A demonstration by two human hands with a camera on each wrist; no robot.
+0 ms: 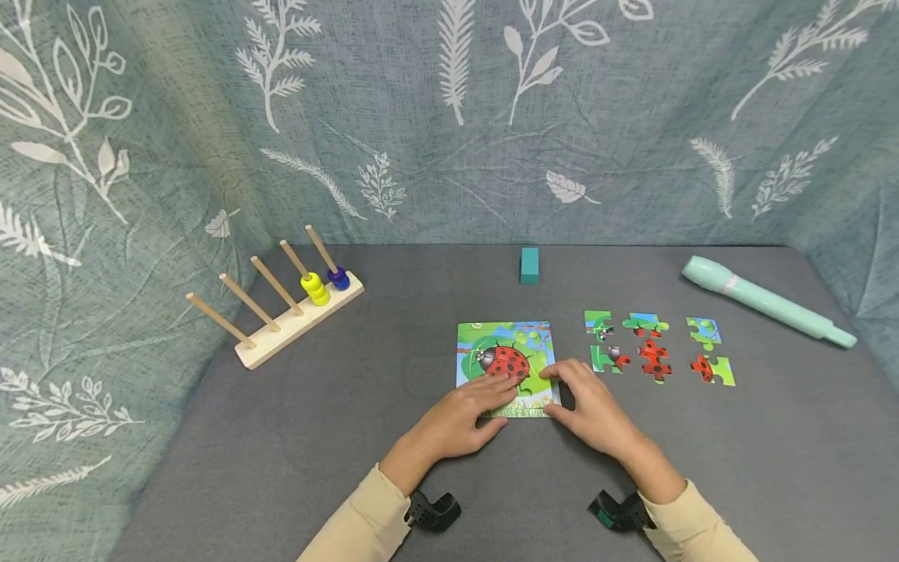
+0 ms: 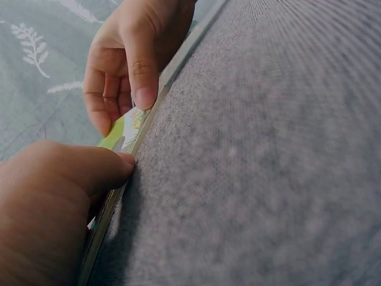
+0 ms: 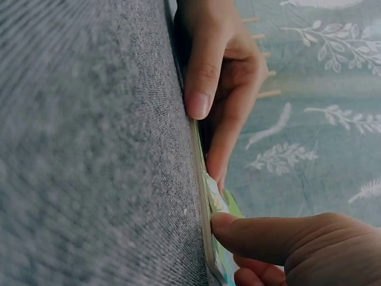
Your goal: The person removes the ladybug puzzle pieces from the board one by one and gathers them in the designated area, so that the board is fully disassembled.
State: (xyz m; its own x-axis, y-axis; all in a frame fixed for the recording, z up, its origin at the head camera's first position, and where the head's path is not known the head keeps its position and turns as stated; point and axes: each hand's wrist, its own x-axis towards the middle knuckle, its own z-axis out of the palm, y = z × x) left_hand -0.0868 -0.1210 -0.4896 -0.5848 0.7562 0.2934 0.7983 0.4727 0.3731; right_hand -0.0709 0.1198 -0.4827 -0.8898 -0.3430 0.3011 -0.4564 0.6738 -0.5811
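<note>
A square ladybug jigsaw puzzle (image 1: 502, 332) lies flat on the grey table in the head view. My left hand (image 1: 463, 410) rests on its lower left, fingers extended over the picture and thumb at the front edge. At the lower right corner, my right hand (image 1: 593, 410) pinches a green-and-white puzzle piece (image 3: 218, 199) between thumb and fingers. That piece looks tilted up from the board in both wrist views, partly hidden by the fingers. Loose ladybug puzzle pieces (image 1: 655, 361) lie in two rows to the right of the board.
At the back left stands a wooden peg rack (image 1: 281, 332) with yellow rings (image 1: 315, 289) and blue rings (image 1: 339, 278). A teal block (image 1: 530, 266) lies behind the puzzle. A mint-green tube-shaped object (image 1: 769, 300) lies at the back right. Patterned curtains (image 1: 421, 179) border the table.
</note>
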